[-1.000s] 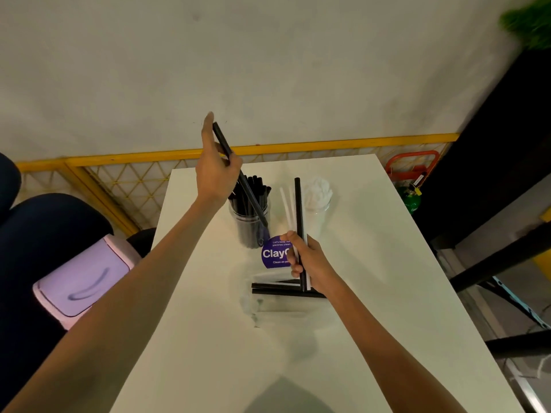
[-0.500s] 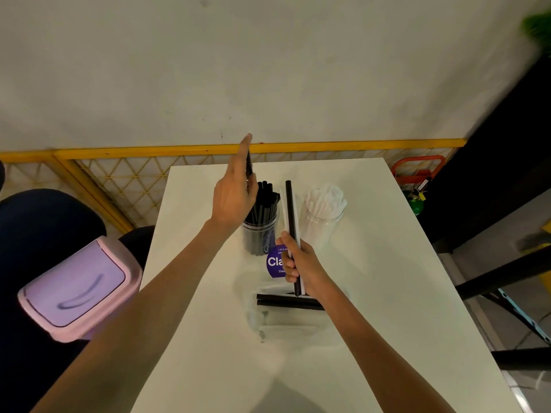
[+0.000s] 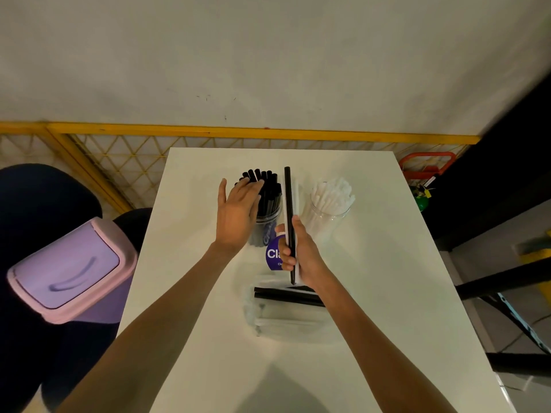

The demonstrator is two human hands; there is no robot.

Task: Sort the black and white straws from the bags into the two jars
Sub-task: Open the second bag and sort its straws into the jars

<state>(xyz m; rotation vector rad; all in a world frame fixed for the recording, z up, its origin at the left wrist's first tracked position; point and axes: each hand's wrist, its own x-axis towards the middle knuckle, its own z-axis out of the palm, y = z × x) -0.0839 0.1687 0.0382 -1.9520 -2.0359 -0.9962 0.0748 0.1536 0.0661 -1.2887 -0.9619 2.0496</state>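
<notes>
Two clear jars stand at the back of the white table (image 3: 372, 308). The left jar (image 3: 268, 217) is packed with black straws, the right jar (image 3: 326, 213) with white straws. My left hand (image 3: 235, 216) is flat and open, its fingertips resting on the tops of the black straws. My right hand (image 3: 301, 254) grips a black straw (image 3: 287, 204) upright, with a white straw just behind it. In front of that hand lie clear bags (image 3: 283, 311) with a few black and white straws, plus a purple label (image 3: 272, 254).
A pink and lilac swing-lid bin (image 3: 71, 269) sits off the table's left edge beside a dark chair. A yellow mesh fence (image 3: 125, 162) runs behind the table. Black furniture and a red-handled item (image 3: 426, 166) are on the right.
My left hand has dropped its black straw into the left jar and now rests flat and open on the straw tops. My right hand still holds its straws upright.
</notes>
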